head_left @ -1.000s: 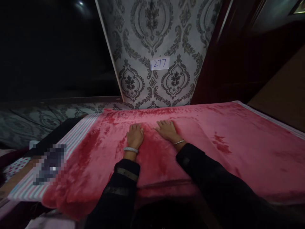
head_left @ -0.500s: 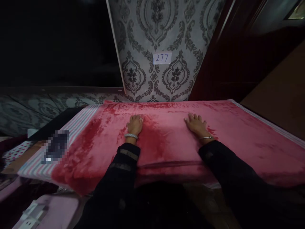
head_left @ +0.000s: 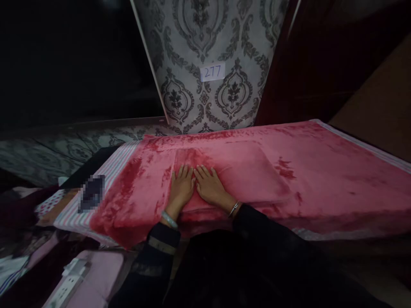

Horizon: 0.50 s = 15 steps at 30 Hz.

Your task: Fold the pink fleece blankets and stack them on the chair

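Observation:
A folded pink plush cloth lies flat on a larger pink and red plush blanket spread over the table. On the left part of the folded cloth rests my left hand, palm down with fingers stretched forward. Close beside it, my right hand lies flat on the same cloth, fingers extended and pointing up and left. The two hands almost touch at the thumbs. Neither holds anything. A bracelet circles each wrist.
A striped cloth shows at the blanket's left, with a pixelated dark object on it. A power strip lies on a pink surface at lower left. A large dark screen and a patterned wall stand behind.
My right hand has moved left across the folded cloth to beside my left hand. My left hand is slightly nearer to me. The view has tilted a little.

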Each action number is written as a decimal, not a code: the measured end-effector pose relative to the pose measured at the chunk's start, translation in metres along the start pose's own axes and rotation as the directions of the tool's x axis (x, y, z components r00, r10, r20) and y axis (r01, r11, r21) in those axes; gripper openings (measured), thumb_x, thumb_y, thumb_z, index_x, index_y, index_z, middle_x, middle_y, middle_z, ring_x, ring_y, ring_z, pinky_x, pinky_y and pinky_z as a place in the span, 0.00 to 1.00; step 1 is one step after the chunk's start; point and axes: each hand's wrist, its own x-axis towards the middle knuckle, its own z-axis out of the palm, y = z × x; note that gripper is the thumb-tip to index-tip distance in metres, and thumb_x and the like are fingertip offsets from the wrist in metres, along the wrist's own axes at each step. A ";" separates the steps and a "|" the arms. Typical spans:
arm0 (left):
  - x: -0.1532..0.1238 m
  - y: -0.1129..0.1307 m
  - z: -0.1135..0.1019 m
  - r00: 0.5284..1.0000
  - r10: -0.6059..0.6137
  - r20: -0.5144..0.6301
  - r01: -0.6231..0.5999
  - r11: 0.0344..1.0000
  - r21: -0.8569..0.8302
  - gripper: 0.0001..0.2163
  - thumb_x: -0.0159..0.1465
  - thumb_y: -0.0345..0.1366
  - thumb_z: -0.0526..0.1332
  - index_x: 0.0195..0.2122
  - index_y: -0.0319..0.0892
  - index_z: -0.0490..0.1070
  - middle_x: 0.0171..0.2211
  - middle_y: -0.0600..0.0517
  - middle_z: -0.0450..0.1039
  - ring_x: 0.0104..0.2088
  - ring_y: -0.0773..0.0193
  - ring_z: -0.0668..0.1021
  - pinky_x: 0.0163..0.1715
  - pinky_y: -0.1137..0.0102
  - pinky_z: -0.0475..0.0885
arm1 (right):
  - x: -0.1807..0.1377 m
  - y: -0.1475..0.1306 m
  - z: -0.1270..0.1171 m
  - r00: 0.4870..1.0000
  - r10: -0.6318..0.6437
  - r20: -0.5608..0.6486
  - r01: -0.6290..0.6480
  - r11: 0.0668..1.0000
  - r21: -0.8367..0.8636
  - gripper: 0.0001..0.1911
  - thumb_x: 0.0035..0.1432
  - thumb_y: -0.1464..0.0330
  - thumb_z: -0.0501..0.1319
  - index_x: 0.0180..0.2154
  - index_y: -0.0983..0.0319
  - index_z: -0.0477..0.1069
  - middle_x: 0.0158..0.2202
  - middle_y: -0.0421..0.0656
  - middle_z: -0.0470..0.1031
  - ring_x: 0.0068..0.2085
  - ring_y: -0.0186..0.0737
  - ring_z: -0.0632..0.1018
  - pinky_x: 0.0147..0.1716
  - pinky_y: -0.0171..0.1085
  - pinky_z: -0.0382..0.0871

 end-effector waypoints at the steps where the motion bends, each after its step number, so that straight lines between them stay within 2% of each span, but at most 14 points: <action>1: -0.008 0.000 0.005 1.000 0.002 -0.009 -0.002 1.000 0.022 0.24 0.74 0.36 0.47 0.70 0.39 0.61 0.72 0.42 0.57 0.73 0.51 0.58 0.71 0.49 0.53 | -0.002 0.001 0.004 1.000 0.003 -0.026 -0.003 1.000 0.002 0.30 0.71 0.67 0.46 0.71 0.66 0.58 0.73 0.52 0.54 0.74 0.50 0.55 0.70 0.57 0.46; 4: -0.014 0.000 0.015 1.000 0.006 -0.018 -0.005 0.999 0.039 0.25 0.75 0.37 0.46 0.71 0.38 0.59 0.73 0.42 0.55 0.73 0.51 0.56 0.71 0.49 0.53 | -0.011 0.022 0.006 0.997 0.048 -0.066 -0.049 0.999 -0.020 0.30 0.72 0.61 0.48 0.70 0.65 0.59 0.73 0.52 0.56 0.73 0.52 0.56 0.70 0.57 0.48; 7: -0.010 -0.002 0.017 0.999 0.000 -0.036 0.001 1.000 0.019 0.25 0.75 0.39 0.46 0.71 0.39 0.60 0.73 0.43 0.55 0.73 0.51 0.57 0.71 0.49 0.54 | -0.032 0.063 0.000 0.982 0.168 -0.081 -0.175 0.981 -0.087 0.33 0.72 0.56 0.50 0.70 0.67 0.60 0.73 0.54 0.55 0.73 0.54 0.55 0.69 0.57 0.50; 11: -0.008 -0.003 0.018 0.997 -0.001 -0.071 0.000 1.000 -0.011 0.25 0.75 0.39 0.46 0.70 0.39 0.61 0.72 0.43 0.56 0.73 0.51 0.58 0.71 0.49 0.54 | -0.082 0.121 -0.004 0.915 0.360 -0.181 -0.389 0.905 -0.172 0.33 0.72 0.57 0.48 0.70 0.69 0.59 0.72 0.55 0.56 0.73 0.55 0.57 0.68 0.55 0.53; 15: -0.012 0.000 0.015 0.997 0.000 -0.081 -0.003 1.000 -0.031 0.25 0.75 0.38 0.45 0.70 0.38 0.61 0.72 0.43 0.57 0.73 0.51 0.58 0.71 0.49 0.53 | -0.124 0.147 0.002 0.862 0.420 -0.283 -0.481 0.854 -0.198 0.32 0.72 0.57 0.45 0.69 0.68 0.61 0.71 0.56 0.59 0.71 0.55 0.60 0.66 0.57 0.56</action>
